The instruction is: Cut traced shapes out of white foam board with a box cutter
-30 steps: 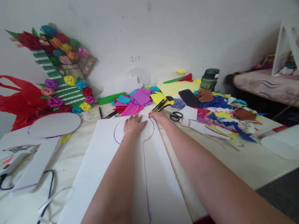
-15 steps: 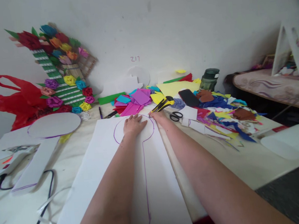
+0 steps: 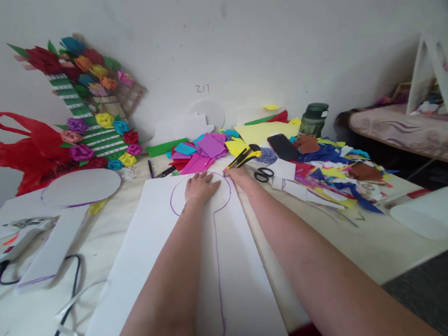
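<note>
Change: your hands and the sheet are where they were half a second ago, with no clear shift.
Left hand (image 3: pixel 200 190): you have it flat, fingers apart, pressed inside the drawn circle (image 3: pixel 230 192).
Right hand (image 3: pixel 237 175): your fingers are drawn together by the sheet's far right corner, right at the yellow-and-black cutter (image 3: pixel 253 152); you cannot tell from here whether they grip it.
Wall (image 3: pixel 275 38): the red writing (image 3: pixel 202 89) reads "217" or "Z17".
Bottle (image 3: pixel 314 121): its white label (image 3: pixel 325 113) is too small for you to read.
Sheet (image 3: pixel 243 271): white, lying lengthwise before you on the worktop (image 3: pixel 356 245), under both your left hand and forearm.
Purple line (image 3: pixel 218 262): it forms that circle at the far end, then runs towards you as a long stem, rounded at the near corner.
Scissors (image 3: pixel 264 174): black-handled, just right of your right hand.
</note>
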Action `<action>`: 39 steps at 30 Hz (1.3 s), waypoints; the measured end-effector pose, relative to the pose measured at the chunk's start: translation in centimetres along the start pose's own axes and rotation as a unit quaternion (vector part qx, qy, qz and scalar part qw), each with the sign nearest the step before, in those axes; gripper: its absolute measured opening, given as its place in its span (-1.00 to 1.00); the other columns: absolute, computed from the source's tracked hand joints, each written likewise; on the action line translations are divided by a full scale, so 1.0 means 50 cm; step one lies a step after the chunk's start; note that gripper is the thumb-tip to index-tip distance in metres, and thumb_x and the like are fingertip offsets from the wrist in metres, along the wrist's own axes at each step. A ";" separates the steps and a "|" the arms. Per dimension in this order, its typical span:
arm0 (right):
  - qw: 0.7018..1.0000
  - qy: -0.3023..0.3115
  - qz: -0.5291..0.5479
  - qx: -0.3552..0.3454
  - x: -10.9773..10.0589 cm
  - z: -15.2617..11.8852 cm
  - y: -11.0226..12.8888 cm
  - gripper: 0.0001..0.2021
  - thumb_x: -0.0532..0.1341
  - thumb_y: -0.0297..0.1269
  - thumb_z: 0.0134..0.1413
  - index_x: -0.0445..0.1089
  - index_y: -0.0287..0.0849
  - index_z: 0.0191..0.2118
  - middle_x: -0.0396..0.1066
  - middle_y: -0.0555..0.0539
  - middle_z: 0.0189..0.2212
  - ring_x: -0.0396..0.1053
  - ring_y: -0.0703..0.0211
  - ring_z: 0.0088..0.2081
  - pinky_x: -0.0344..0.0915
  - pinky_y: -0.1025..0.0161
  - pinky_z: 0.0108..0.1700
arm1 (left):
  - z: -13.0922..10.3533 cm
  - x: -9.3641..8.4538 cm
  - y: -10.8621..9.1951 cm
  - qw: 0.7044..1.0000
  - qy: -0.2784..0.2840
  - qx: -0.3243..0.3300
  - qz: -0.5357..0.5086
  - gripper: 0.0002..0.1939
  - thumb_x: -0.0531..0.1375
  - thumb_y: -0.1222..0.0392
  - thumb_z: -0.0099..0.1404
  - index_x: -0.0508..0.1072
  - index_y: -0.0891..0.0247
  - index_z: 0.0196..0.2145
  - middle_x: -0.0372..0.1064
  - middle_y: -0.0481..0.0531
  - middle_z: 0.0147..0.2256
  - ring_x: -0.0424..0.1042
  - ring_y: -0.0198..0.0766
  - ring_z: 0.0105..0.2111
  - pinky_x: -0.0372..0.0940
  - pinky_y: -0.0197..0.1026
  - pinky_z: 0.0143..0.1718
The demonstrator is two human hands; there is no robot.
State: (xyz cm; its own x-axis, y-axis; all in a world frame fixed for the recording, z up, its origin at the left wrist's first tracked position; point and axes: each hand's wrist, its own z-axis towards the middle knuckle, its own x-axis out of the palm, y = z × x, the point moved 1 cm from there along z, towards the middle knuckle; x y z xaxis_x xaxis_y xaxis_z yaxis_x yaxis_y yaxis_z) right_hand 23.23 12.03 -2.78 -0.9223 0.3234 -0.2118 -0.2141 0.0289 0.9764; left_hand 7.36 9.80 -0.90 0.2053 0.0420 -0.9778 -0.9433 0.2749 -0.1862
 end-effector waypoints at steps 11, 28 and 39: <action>1.000 0.004 -0.001 0.004 -0.001 0.002 -0.002 -0.82 0.18 -0.38 -0.38 0.44 -0.23 -0.48 0.38 0.03 -0.56 0.28 0.30 -0.47 0.20 0.36 -0.40 | -0.001 -0.001 0.001 1.000 -0.001 0.002 -0.002 -0.39 -0.07 -0.26 0.21 0.23 0.01 0.15 -0.04 -0.09 0.26 -0.10 -0.13 0.24 -0.17 -0.01 0.21; 1.000 -0.001 -0.012 -0.004 -0.005 -0.003 0.000 -0.82 0.18 -0.37 -0.38 0.43 -0.24 -0.48 0.42 -0.01 -0.52 0.32 0.27 -0.44 0.23 0.35 -0.38 | -0.003 -0.001 -0.001 1.000 -0.004 -0.001 -0.006 -0.41 -0.07 -0.26 0.20 0.24 -0.03 0.12 -0.03 -0.11 0.25 -0.11 -0.15 0.25 -0.18 -0.02 0.21; 1.000 -0.009 0.007 0.004 -0.006 -0.009 0.004 -0.88 0.23 -0.35 -0.39 0.38 -0.22 -0.54 0.42 -0.02 -0.53 0.34 0.25 -0.46 0.23 0.35 -0.43 | 0.000 0.000 0.000 1.000 -0.004 0.000 -0.006 -0.39 -0.07 -0.26 0.21 0.23 0.00 0.14 -0.04 -0.11 0.25 -0.10 -0.11 0.25 -0.17 0.00 0.21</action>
State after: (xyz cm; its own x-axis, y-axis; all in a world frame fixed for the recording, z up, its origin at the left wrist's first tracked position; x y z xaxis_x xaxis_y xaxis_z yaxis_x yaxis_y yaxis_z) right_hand 23.32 11.49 -2.52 -0.9193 0.3410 -0.1965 -0.1975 0.0322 0.9798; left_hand 7.33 9.81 -0.88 0.2184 0.0461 -0.9748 -0.9409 0.2750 -0.1978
